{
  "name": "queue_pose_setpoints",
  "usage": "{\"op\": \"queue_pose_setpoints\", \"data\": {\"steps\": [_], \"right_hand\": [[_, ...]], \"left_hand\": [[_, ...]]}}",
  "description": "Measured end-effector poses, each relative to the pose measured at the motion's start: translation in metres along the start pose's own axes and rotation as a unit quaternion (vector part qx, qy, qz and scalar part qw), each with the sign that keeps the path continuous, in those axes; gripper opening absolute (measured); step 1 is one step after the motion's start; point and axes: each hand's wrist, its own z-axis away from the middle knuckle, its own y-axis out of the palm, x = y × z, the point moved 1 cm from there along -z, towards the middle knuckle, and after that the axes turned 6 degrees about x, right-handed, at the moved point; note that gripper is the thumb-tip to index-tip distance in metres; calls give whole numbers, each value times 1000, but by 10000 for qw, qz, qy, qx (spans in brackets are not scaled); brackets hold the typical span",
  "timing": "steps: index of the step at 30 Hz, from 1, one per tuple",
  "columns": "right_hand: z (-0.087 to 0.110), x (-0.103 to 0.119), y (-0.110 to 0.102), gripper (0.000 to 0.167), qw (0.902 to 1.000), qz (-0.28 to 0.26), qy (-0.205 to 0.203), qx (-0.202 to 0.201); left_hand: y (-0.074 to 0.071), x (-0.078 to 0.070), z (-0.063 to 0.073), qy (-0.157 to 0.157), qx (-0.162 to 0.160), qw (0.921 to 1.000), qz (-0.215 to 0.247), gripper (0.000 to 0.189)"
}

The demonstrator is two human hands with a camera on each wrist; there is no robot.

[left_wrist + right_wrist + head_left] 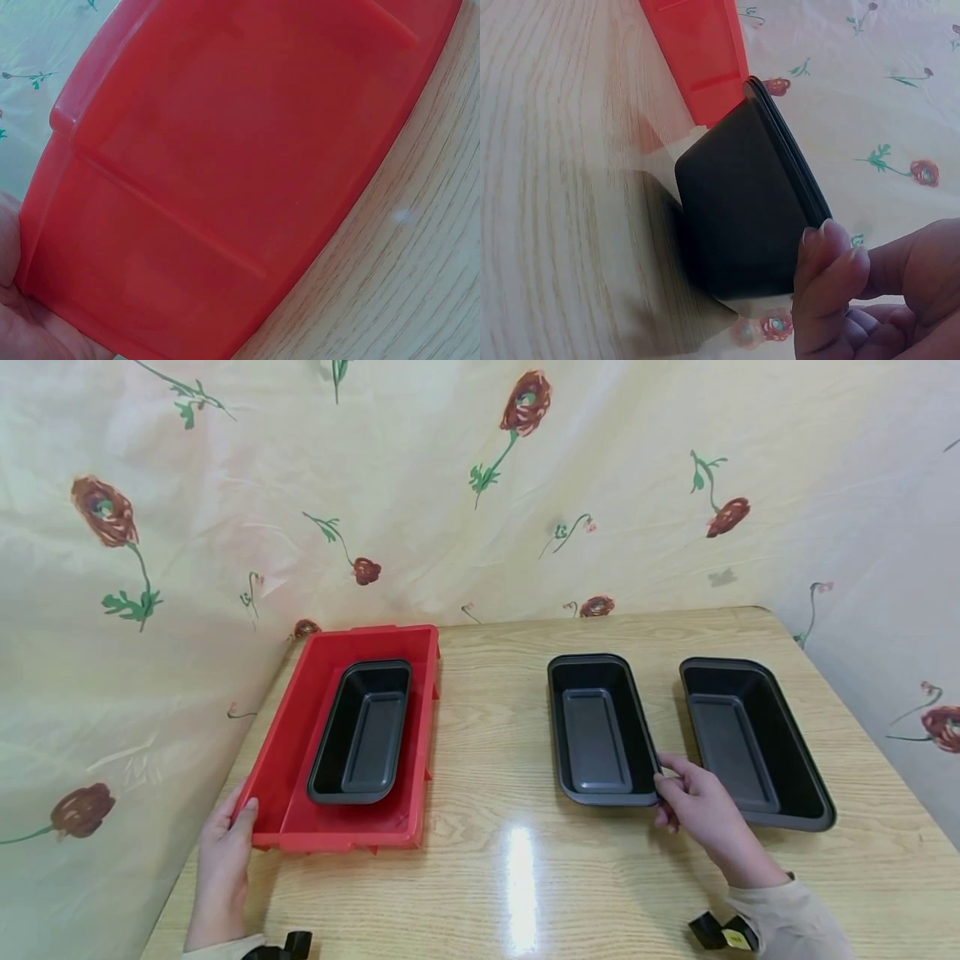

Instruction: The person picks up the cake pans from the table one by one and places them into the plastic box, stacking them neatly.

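Observation:
My left hand (225, 852) grips the near left corner of a red plastic tray (273, 760), its thumb over the rim. Inside that tray lies a black loaf pan (371, 743). To the right, my right hand (708, 814) pinches the rim of a second black loaf pan (596, 739) at its near right corner. In the right wrist view this pan (735, 202) casts a dark shadow on the tabletop; whether its base touches the wood is hard to tell. The left wrist view shows the tray's outer wall (225, 165) with part of my left hand (37, 330).
A third black loaf pan (731, 747) stands on the wooden table (480, 735) at the right, close beside my right hand. A flowered cloth (420, 485) hangs behind the table and along its sides. Bare wood lies between the tray and the middle pan.

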Motion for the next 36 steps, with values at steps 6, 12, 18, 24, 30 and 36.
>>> {"op": "queue_pose_setpoints", "data": {"steps": [6, 12, 18, 24, 30, 36], "right_hand": [[0, 2, 0, 54, 9996, -262, -76, 55], [-1, 0, -1, 54, 9991, -401, -123, 87], [-1, 2, -1, 55, 9986, -504, -122, 109], [0, 7, -2, 55, 9987, -488, -59, 90], [1, 10, -1, 55, 9987, -490, -93, 82], [2, 13, -2, 54, 9985, -525, -148, 50]], "left_hand": [[0, 0, 0, 76, 0, 10000, 51, 54], [0, 1, 0, 10, -30, 10000, 28, 54], [0, 1, -1, -54, -37, 10000, 23, 55], [0, 1, -1, -114, -31, 9999, -47, 56], [0, 1, -1, -95, -21, 9999, -76, 56], [0, 1, -1, -65, -57, 9999, -52, 55]]}}
